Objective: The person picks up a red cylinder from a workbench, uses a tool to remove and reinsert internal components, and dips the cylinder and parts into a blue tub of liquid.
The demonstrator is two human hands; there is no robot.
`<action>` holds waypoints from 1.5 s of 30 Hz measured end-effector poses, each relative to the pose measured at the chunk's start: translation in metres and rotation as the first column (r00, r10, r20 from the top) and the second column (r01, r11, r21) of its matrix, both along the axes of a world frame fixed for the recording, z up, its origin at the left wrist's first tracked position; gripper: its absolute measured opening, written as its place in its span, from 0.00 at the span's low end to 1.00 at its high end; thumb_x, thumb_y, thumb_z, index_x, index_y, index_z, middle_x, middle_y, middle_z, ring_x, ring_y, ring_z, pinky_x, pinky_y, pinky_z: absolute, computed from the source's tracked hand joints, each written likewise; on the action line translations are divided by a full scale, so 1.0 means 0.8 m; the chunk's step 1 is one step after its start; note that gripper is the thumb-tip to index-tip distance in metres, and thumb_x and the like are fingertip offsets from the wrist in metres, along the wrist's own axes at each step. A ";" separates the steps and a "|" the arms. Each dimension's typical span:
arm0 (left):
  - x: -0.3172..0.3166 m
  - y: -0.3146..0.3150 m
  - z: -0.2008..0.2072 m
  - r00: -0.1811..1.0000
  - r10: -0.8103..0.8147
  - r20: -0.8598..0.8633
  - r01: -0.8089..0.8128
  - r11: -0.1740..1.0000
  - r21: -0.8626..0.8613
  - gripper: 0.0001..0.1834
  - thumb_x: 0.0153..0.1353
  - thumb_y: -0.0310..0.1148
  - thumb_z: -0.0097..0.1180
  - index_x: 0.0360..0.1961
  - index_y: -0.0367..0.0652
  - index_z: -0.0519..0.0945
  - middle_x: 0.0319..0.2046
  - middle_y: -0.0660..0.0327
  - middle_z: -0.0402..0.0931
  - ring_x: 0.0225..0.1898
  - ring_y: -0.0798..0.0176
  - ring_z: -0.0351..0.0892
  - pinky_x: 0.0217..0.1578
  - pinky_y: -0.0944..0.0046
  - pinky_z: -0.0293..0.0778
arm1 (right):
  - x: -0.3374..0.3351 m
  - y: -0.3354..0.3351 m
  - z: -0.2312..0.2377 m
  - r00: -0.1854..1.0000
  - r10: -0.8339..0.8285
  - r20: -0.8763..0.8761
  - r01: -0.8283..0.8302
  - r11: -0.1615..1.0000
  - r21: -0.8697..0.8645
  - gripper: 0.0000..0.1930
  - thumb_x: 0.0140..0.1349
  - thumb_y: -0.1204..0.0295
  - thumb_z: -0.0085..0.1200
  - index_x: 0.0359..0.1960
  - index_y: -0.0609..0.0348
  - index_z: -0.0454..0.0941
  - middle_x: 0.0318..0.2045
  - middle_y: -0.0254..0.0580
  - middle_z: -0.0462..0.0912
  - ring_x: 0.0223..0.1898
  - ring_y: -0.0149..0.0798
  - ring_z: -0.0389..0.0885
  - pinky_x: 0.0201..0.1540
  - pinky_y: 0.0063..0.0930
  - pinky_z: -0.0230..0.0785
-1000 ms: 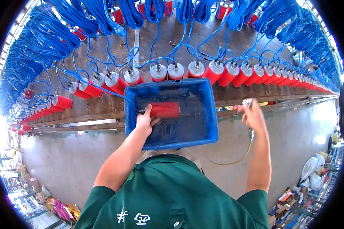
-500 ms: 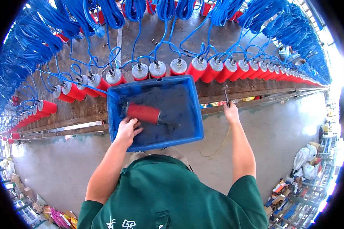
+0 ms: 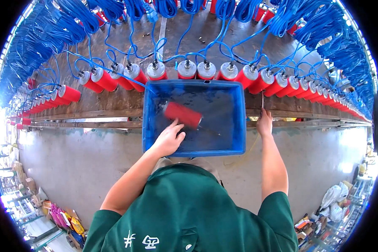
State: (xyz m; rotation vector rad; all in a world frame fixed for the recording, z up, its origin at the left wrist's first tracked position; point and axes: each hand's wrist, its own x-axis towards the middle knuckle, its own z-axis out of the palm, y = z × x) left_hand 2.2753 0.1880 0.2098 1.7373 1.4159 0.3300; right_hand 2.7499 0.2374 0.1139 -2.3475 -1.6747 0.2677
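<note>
A blue plastic bin (image 3: 193, 153) with dark, wet-looking contents stands before me at the table edge. In it lies a red cylinder (image 3: 183, 114) with metal ends, tilted down to the right and slightly blurred. My left hand (image 3: 169, 139) reaches over the near rim; its fingers are apart and touch the cylinder's lower side. Right of the bin, my right hand (image 3: 264, 123) is closed round a slim metal tool (image 3: 262, 102) pointing up, its tip close to the row of red cylinders. A thin yellow hose (image 3: 250, 149) hangs below that hand.
Red cylinders (image 3: 189, 72) with metal caps and blue cables stand in a long row along the brown table (image 3: 126, 112). Coiled blue cables (image 3: 109, 9) lie behind them. Piled bags and cartons (image 3: 336, 206) lie on the floor at the right, more goods (image 3: 65, 218) at the left.
The whole view has shifted, so the bin appears further right. The cylinder in the bin is tilted more steeply. My right hand is nearer the bin, with the tool more upright.
</note>
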 end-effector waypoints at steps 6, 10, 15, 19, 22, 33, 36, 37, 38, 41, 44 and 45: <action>-0.011 -0.007 -0.010 0.999 -0.051 0.006 0.050 0.994 0.101 0.28 0.73 0.40 0.54 0.67 0.31 0.74 0.72 0.36 0.65 0.75 0.40 0.64 0.75 0.51 0.60 | -0.042 -0.047 0.040 0.906 -0.161 -0.392 0.208 0.975 0.081 0.20 0.68 0.75 0.54 0.61 0.64 0.78 0.56 0.55 0.81 0.60 0.52 0.79 0.66 0.45 0.70; -0.018 -0.008 0.003 0.995 -0.087 -0.042 0.092 0.989 0.118 0.28 0.73 0.39 0.55 0.66 0.31 0.75 0.71 0.41 0.70 0.73 0.43 0.67 0.74 0.51 0.61 | -0.124 -0.095 0.084 0.696 -0.199 -0.690 0.375 0.920 0.114 0.17 0.75 0.72 0.51 0.61 0.64 0.78 0.54 0.50 0.83 0.56 0.43 0.82 0.60 0.38 0.75; -0.027 -0.010 0.007 0.995 -0.099 -0.022 0.101 0.986 0.135 0.27 0.73 0.39 0.55 0.66 0.30 0.75 0.68 0.42 0.72 0.72 0.43 0.69 0.73 0.51 0.64 | -0.194 -0.111 0.109 0.808 -0.082 -0.584 0.321 0.892 0.319 0.18 0.74 0.76 0.54 0.63 0.65 0.76 0.55 0.50 0.82 0.56 0.44 0.82 0.59 0.38 0.76; -0.029 -0.008 0.008 0.991 -0.132 0.006 0.130 0.981 0.146 0.27 0.73 0.39 0.55 0.65 0.30 0.75 0.67 0.41 0.74 0.70 0.42 0.71 0.72 0.50 0.65 | -0.198 -0.105 0.104 0.855 -0.069 -0.514 0.282 0.893 0.350 0.17 0.71 0.79 0.55 0.60 0.64 0.77 0.53 0.50 0.82 0.53 0.46 0.83 0.56 0.38 0.77; -0.031 -0.009 0.008 0.992 -0.120 0.022 0.116 0.983 0.146 0.26 0.73 0.39 0.55 0.65 0.30 0.76 0.66 0.41 0.74 0.70 0.41 0.71 0.71 0.50 0.66 | -0.200 -0.107 0.110 0.876 -0.078 -0.477 0.254 0.914 0.317 0.16 0.71 0.79 0.55 0.58 0.64 0.78 0.53 0.49 0.83 0.53 0.46 0.83 0.56 0.38 0.77; -0.038 -0.007 0.017 0.991 -0.126 0.039 0.119 0.981 0.151 0.26 0.72 0.39 0.57 0.64 0.31 0.76 0.64 0.42 0.76 0.68 0.41 0.73 0.69 0.50 0.68 | -0.202 -0.105 0.108 0.875 -0.102 -0.473 0.264 0.919 0.291 0.13 0.72 0.78 0.54 0.56 0.64 0.79 0.50 0.48 0.84 0.50 0.46 0.83 0.57 0.39 0.76; -0.038 -0.006 0.017 0.990 -0.134 0.051 0.123 0.977 0.172 0.26 0.72 0.38 0.57 0.64 0.31 0.76 0.63 0.42 0.77 0.66 0.41 0.74 0.68 0.50 0.69 | -0.203 -0.105 0.111 0.884 -0.094 -0.458 0.252 0.921 0.298 0.13 0.72 0.78 0.54 0.56 0.64 0.79 0.50 0.48 0.84 0.50 0.46 0.83 0.57 0.39 0.75; -0.038 -0.006 0.018 0.989 -0.137 0.055 0.125 0.976 0.179 0.26 0.72 0.38 0.57 0.63 0.31 0.76 0.63 0.41 0.77 0.66 0.41 0.75 0.68 0.50 0.70 | -0.204 -0.105 0.112 0.888 -0.092 -0.451 0.248 0.921 0.301 0.13 0.72 0.78 0.54 0.56 0.64 0.79 0.50 0.48 0.84 0.50 0.46 0.83 0.57 0.39 0.75; -0.038 -0.006 0.018 0.989 -0.138 0.062 0.124 0.975 0.185 0.25 0.71 0.38 0.57 0.63 0.31 0.77 0.62 0.42 0.77 0.65 0.40 0.75 0.67 0.50 0.71 | -0.203 -0.105 0.109 0.884 -0.089 -0.460 0.250 0.920 0.303 0.13 0.72 0.78 0.54 0.56 0.64 0.79 0.50 0.48 0.84 0.50 0.46 0.83 0.57 0.39 0.75; -0.036 -0.006 0.024 0.986 -0.144 0.082 0.124 0.971 0.206 0.24 0.71 0.37 0.57 0.62 0.31 0.78 0.60 0.42 0.79 0.62 0.40 0.77 0.65 0.50 0.73 | -0.198 -0.107 0.103 0.876 -0.083 -0.475 0.253 0.917 0.308 0.13 0.72 0.77 0.54 0.56 0.64 0.79 0.49 0.49 0.84 0.50 0.46 0.83 0.56 0.39 0.75; -0.035 -0.006 0.033 0.984 -0.152 0.093 0.130 0.968 0.216 0.24 0.71 0.37 0.58 0.62 0.31 0.78 0.60 0.42 0.79 0.61 0.40 0.78 0.64 0.50 0.73 | -0.201 -0.106 0.106 0.881 -0.079 -0.467 0.246 0.919 0.309 0.13 0.72 0.77 0.54 0.56 0.64 0.79 0.49 0.49 0.84 0.50 0.46 0.83 0.56 0.39 0.75; -0.035 -0.005 0.038 0.984 -0.154 0.091 0.132 0.969 0.211 0.24 0.71 0.37 0.58 0.62 0.31 0.78 0.60 0.42 0.79 0.62 0.40 0.78 0.64 0.50 0.73 | -0.201 -0.106 0.107 0.883 -0.076 -0.464 0.243 0.919 0.311 0.13 0.72 0.77 0.54 0.56 0.63 0.79 0.49 0.49 0.84 0.50 0.46 0.83 0.56 0.39 0.75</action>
